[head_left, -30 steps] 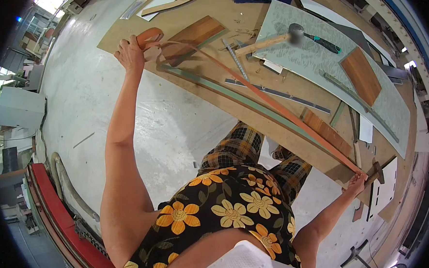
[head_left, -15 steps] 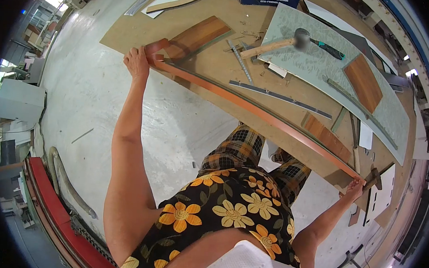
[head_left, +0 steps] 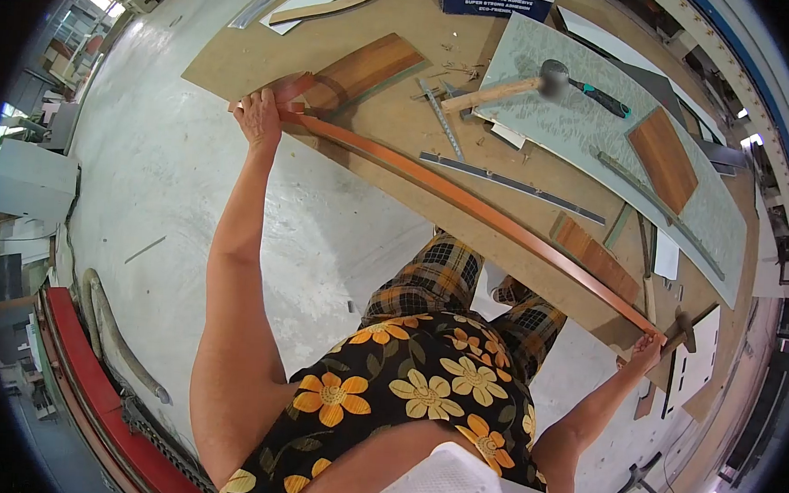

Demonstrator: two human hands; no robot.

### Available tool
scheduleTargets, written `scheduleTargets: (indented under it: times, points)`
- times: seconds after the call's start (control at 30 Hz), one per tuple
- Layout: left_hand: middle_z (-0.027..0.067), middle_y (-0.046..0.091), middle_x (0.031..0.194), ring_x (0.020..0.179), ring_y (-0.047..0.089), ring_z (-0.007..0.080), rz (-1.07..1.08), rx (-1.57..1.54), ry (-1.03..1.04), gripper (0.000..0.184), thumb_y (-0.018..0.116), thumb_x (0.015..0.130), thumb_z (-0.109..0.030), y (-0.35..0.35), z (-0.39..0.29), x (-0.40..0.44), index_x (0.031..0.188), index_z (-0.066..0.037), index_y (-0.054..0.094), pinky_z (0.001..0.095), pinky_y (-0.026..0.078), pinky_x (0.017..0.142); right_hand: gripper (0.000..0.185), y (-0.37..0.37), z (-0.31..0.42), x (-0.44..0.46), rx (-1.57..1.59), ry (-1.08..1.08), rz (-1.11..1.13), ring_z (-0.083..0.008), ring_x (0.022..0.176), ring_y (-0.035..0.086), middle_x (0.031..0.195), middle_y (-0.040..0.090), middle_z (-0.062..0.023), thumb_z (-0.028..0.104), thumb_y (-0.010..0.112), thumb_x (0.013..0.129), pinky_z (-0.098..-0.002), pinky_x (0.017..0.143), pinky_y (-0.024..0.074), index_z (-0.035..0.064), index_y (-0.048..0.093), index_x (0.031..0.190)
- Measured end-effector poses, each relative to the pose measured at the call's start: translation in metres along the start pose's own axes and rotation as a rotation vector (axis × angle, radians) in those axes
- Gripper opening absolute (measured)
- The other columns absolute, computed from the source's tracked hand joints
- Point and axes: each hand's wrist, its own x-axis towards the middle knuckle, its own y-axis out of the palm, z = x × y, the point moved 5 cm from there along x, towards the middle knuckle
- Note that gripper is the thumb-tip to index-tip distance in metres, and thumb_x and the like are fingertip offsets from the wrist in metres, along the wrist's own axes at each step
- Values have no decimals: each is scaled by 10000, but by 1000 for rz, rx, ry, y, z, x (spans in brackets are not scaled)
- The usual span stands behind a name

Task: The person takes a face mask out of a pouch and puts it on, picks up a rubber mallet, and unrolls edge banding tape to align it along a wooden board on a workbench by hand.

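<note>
A long reddish-brown strip (head_left: 468, 203) runs taut along the near edge of the workbench, over a narrow board whose green face is now mostly covered. At the strip's left end my left hand (head_left: 260, 119) is closed on it, beside the rest of the coiled strip (head_left: 292, 88). My right hand (head_left: 645, 351) pinches the strip's other end at the bench's right corner, next to a hammer (head_left: 685, 333). A wood-grain panel (head_left: 368, 67) lies just beyond my left hand, and a smaller wood-grain piece (head_left: 596, 257) lies behind the strip near its right part.
A metal ruler (head_left: 512, 187) and a caliper (head_left: 441, 119) lie mid-bench. Behind them a mallet (head_left: 501, 93) and a green-handled tool (head_left: 603, 99) rest on a pale green panel (head_left: 547, 54). An adhesive box (head_left: 498, 0) stands at the back.
My left hand has come down toward the bench edge, bringing the strip from a raised, slack curve to a straight line along the board. My right hand has stayed near the right corner.
</note>
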Motion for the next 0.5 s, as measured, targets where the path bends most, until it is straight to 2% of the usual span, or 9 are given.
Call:
scheduleTargets:
  times: [0.1, 0.17, 0.27, 0.37, 0.5]
  points:
    - [57, 637, 875, 941, 550, 246, 151, -22, 66, 125, 560, 760, -119, 3, 6, -5, 862, -122, 631, 453, 308, 850, 146, 3, 1, -4, -31, 37, -99, -118, 625, 555, 714, 552, -27, 164, 610, 844, -218, 521, 471, 25, 575, 816]
    - [63, 650, 824, 927, 563, 249, 301, -58, 74, 115, 582, 724, -106, 10, 11, -12, 807, -126, 660, 462, 293, 862, 150, 3, 2, -5, -9, 29, -38, -121, 606, 554, 700, 549, -29, 159, 609, 845, -217, 500, 471, 24, 564, 797]
    - [74, 649, 812, 908, 575, 244, 386, -87, 111, 100, 585, 711, -104, 10, 16, -16, 740, -139, 675, 448, 297, 858, 157, 6, 3, -9, 6, 21, -22, -123, 581, 553, 680, 547, -31, 155, 606, 847, -214, 471, 469, 24, 552, 780]
    - [64, 652, 835, 928, 574, 232, 413, -122, 98, 221, 573, 722, -92, 11, 19, -13, 899, -174, 676, 443, 305, 847, 161, 6, 4, -9, 0, 31, -19, -124, 584, 554, 681, 545, -32, 154, 604, 849, -210, 477, 470, 20, 546, 780]
    - [71, 652, 948, 995, 566, 234, 236, -174, 98, 287, 581, 736, -104, -21, 12, -1, 1011, -164, 640, 448, 325, 887, 164, 3, 2, -2, -13, 40, -24, -126, 616, 560, 712, 548, -39, 156, 600, 851, -208, 508, 477, 15, 545, 788]
